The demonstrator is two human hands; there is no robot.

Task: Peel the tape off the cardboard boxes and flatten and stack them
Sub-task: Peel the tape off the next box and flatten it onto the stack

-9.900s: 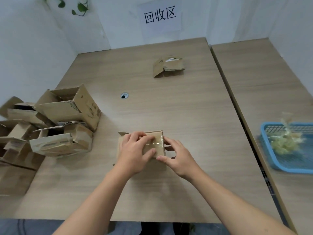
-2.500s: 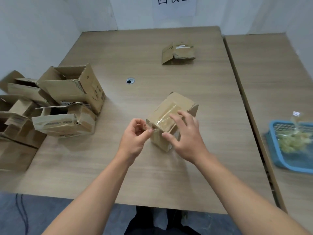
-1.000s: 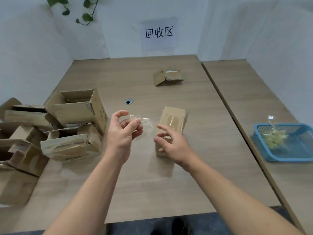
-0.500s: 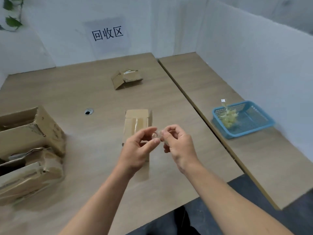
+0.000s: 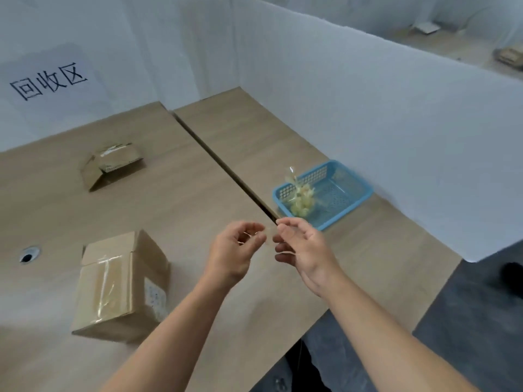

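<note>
- Head view: left hand [image 5: 236, 251] and right hand [image 5: 301, 246] are raised over the worktop [image 5: 184, 210]. The fingers [image 5: 285, 222] of both pinch a faint clear tape scrap [image 5: 268, 236] between them.
- Cardboard box [image 5: 121, 281] lies left of the fingers and nearer the person, apart from them, with clear tape across its face.
- Blue basket [image 5: 346, 212] holding a tape wad [image 5: 302, 200] sits just beyond the fingers.
- Risk: the adhesive may cling to the fingers, so the scrap could drop short of the basket.
- Legible: wall sign [image 5: 48, 80] reads "回收区"; box label [image 5: 154, 297] is unreadable.
</note>
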